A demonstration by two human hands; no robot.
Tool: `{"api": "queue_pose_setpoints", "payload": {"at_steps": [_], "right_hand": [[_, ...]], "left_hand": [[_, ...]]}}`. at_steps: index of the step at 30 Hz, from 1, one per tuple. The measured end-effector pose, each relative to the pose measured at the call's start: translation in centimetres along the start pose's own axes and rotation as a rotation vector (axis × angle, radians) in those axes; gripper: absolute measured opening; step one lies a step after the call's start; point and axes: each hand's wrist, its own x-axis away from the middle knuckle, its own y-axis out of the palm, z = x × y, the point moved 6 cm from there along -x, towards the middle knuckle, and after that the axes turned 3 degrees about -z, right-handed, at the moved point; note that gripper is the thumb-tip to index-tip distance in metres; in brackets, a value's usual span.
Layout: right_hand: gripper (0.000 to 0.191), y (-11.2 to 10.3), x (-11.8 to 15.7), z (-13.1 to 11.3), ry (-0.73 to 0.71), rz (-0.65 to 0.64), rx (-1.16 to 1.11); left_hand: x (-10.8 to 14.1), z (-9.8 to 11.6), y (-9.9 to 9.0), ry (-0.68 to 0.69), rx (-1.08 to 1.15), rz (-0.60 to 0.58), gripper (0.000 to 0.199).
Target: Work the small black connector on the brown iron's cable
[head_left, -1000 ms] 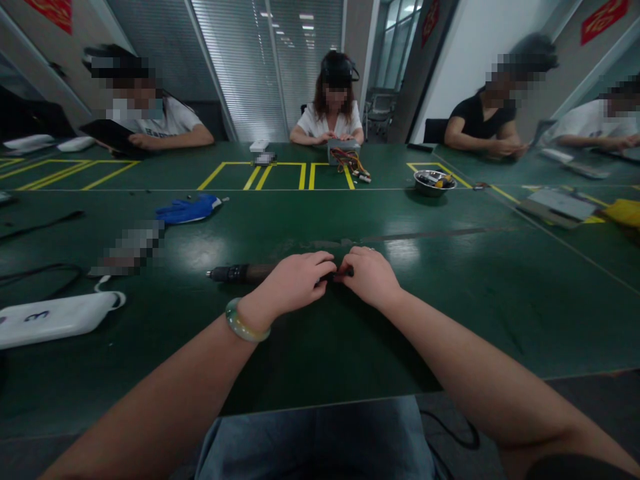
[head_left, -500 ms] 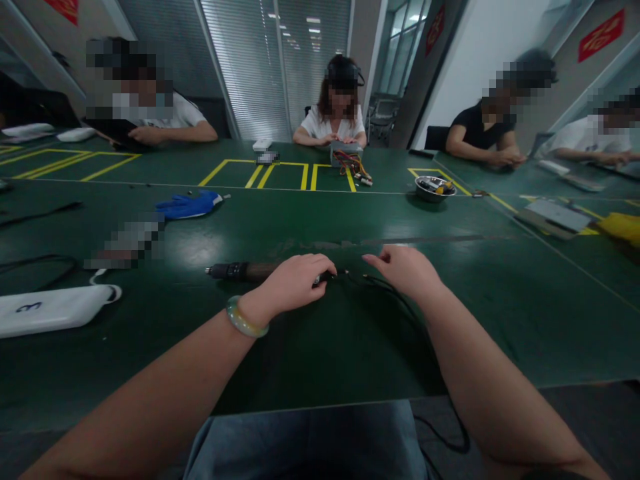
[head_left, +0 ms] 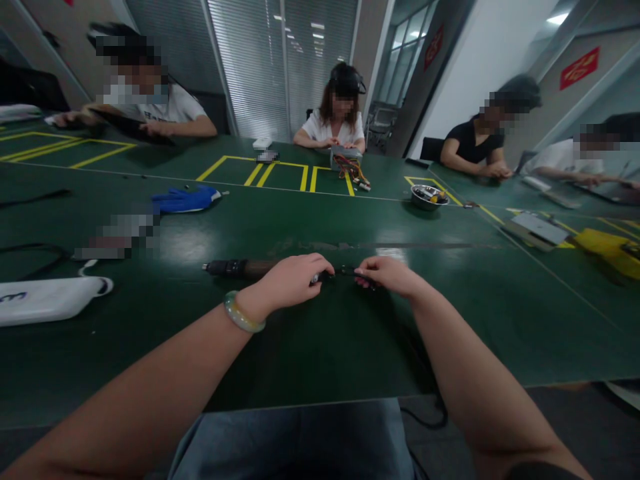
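An electric screwdriver [head_left: 250, 269] lies on the green table with its bit pointing left. My left hand [head_left: 295, 277], with a bangle [head_left: 243, 313] at the wrist, is wrapped round the tool's rear end. At the right, my right hand [head_left: 385, 275] pinches a black cable [head_left: 367, 283] close to its end, near the back of the screwdriver. Whether the cable and the tool are joined cannot be made out. The rest of the cable runs under my right forearm and hangs over the front table edge.
To the left are a white power bank-like case [head_left: 50, 300] and a blue glove [head_left: 185, 199]. A metal bowl [head_left: 429, 197] of small parts and a grey box with coloured wires [head_left: 346, 158] stand farther back. Several people sit across the table; a yellow item [head_left: 607, 252] lies right.
My right hand has come down and closed on the cable, bringing its end closer to the screwdriver. My left hand keeps its grip. The view has shifted slightly.
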Motion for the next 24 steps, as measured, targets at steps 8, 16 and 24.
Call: {"api": "queue_pose_setpoints", "payload": {"at_steps": [8, 16, 24], "right_hand": [[0.036, 4.6, 0.0, -3.8, -0.293, -0.265, -0.276], [0.026, 4.1, 1.2, -3.6, -0.148, -0.228, 0.145], [0.024, 3.1, 1.3, -2.1, 0.057, -0.015, 0.140]], "left_hand": [[-0.1, -0.1, 0.0, 0.004, 0.006, 0.000, 0.030], [0.0, -0.3, 0.0, -0.002, 0.044, 0.006, 0.031], [0.0, -0.2, 0.0, -0.020, 0.059, 0.011, 0.032]]}}
